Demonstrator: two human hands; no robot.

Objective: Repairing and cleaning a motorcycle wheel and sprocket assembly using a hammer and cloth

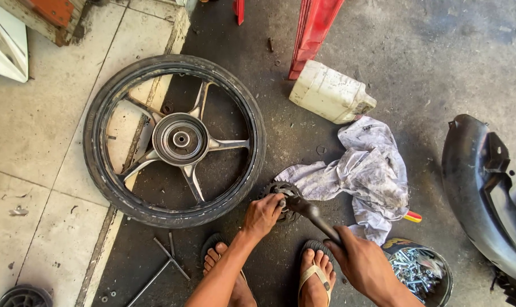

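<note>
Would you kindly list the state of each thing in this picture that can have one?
Wheel: lying flat, tyre on.
Sprocket: flat on the floor, steadied by the left hand.
Tool: gripped in the right hand, head on the sprocket.
Jug: lying on its side.
Rag: crumpled, dirty.
Bowl: holding bolts.

sprocket (282, 190) half hidden by left hand (262, 216); fender (485, 193) cropped
</note>
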